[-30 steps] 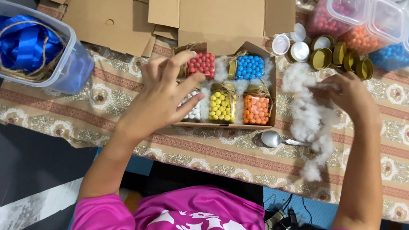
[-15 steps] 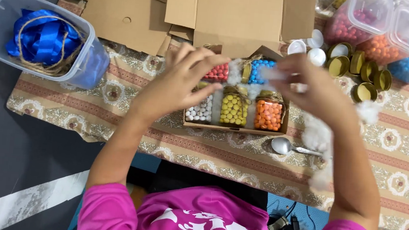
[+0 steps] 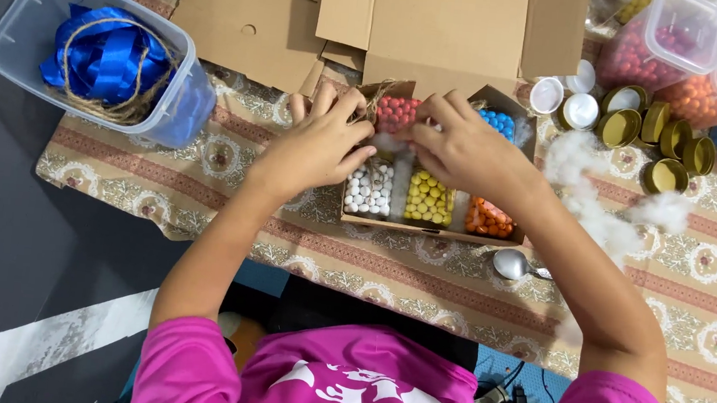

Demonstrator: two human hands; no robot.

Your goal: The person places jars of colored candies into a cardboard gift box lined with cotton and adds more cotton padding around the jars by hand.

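Both my hands sit over the box [image 3: 426, 226], a small cardboard tray of bead jars on the patterned cloth [image 3: 703, 261]. My left hand [image 3: 315, 149] rests on the box's left edge, fingers curled and pinching at a bit of white stuffing [image 3: 386, 143] just below the red beads [image 3: 395, 113]. My right hand [image 3: 468, 151] lies across the box's middle, fingers bent and closed on the same tuft from the other side; I cannot tell how firm either pinch is. Inside the box, near its front wall, I see white beads [image 3: 368, 189], yellow beads [image 3: 427, 198] and orange beads [image 3: 488, 218]; blue beads [image 3: 499, 121] show at the back right corner. More stuffing [image 3: 591, 193] trails right of the box. A spoon [image 3: 514, 265] lies just in front of the box's right corner. Gold lids [image 3: 658, 138] cluster well right of the box. Far left of it stands a clear tub [image 3: 14, 46] holding blue ribbon [image 3: 101, 54] and twine.
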